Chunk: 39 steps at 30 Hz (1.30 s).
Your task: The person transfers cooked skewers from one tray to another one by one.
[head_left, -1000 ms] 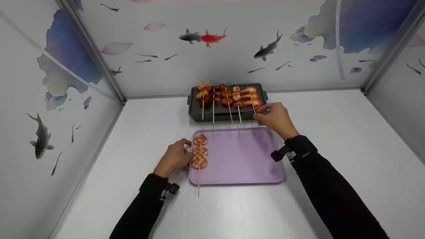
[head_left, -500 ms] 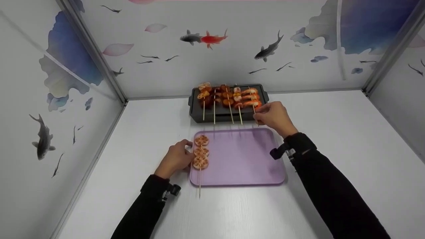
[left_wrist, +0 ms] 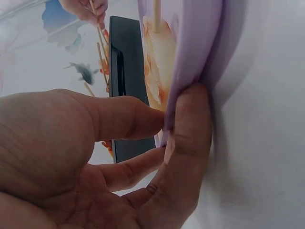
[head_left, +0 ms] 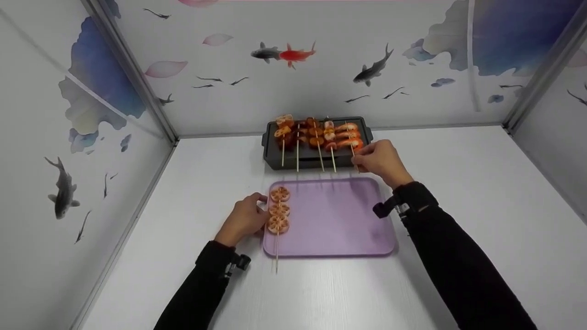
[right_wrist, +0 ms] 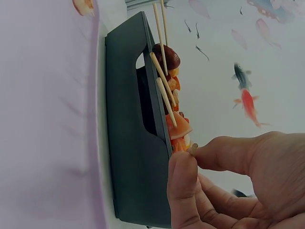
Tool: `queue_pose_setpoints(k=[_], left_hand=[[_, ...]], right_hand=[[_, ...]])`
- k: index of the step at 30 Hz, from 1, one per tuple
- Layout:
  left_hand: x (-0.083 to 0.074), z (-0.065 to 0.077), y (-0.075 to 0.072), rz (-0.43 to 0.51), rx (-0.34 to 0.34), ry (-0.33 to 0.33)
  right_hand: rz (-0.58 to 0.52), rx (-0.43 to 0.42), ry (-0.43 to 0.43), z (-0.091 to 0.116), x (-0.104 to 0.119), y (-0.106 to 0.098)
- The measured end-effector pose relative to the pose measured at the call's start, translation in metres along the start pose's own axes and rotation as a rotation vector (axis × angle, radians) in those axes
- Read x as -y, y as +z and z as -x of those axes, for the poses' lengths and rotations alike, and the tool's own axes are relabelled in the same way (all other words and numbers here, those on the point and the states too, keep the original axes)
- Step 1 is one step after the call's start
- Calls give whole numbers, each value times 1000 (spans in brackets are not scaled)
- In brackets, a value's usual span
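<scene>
My right hand (head_left: pixel 383 161) pinches the bare stick end of a shrimp skewer (head_left: pixel 349 134) between thumb and forefinger. That skewer's shrimp lie at the right end of a dark grey tabletop grill (head_left: pixel 293 162); in the right wrist view the stick's tip (right_wrist: pixel 192 149) shows between the fingers. My left hand (head_left: pixel 244 216) grips the left rim of a lilac tray (head_left: pixel 339 220), thumb above and a finger below, as the left wrist view shows. Along that side of the tray lies a lotus root skewer (head_left: pixel 278 224), its stick jutting past the front rim.
Several other skewers sit side by side on the grill, among them one with lotus root slices (head_left: pixel 283 132) at its left end. Their sticks overhang the front, towards the tray. White panels with painted fish (head_left: pixel 296 55) enclose the white table (head_left: pixel 467 183) at the back and sides.
The head view has shifted very slightly. Both hands keep their holds on the shrimp skewer and the tray, and the skewers look unmoved.
</scene>
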<state>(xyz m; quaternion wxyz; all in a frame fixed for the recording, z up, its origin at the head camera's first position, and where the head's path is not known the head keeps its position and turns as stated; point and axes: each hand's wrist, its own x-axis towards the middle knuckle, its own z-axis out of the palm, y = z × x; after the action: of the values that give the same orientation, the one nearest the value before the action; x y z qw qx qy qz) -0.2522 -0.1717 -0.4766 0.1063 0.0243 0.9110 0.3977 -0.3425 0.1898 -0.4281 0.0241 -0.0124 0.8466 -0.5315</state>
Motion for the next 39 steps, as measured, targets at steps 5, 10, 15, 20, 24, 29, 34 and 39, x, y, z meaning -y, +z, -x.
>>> queue_pose_setpoints(k=[5, 10, 15, 20, 24, 29, 34, 39], left_hand=[[1, 1, 1, 28, 12, -2], [3, 1, 2, 4, -1, -5], [4, -1, 1, -26, -11, 14], [4, -3, 1, -43, -16, 3], [3, -2, 1, -43, -15, 3], [2, -2, 1, -46, -15, 4], [0, -1, 0, -29, -15, 8], [-1, -1, 0, -38, -20, 7]], right_hand=[[-55, 17, 0, 1, -2, 0], [-67, 43, 30, -1, -1, -2], [-89, 71, 41, -1, -1, -5], [-109, 75, 48, -1, -2, -7], [-121, 66, 59, -1, -3, -7], [-145, 71, 58, 0, -3, -6], [-179, 82, 34, 2, -3, -5], [-173, 73, 20, 4, -4, -4]])
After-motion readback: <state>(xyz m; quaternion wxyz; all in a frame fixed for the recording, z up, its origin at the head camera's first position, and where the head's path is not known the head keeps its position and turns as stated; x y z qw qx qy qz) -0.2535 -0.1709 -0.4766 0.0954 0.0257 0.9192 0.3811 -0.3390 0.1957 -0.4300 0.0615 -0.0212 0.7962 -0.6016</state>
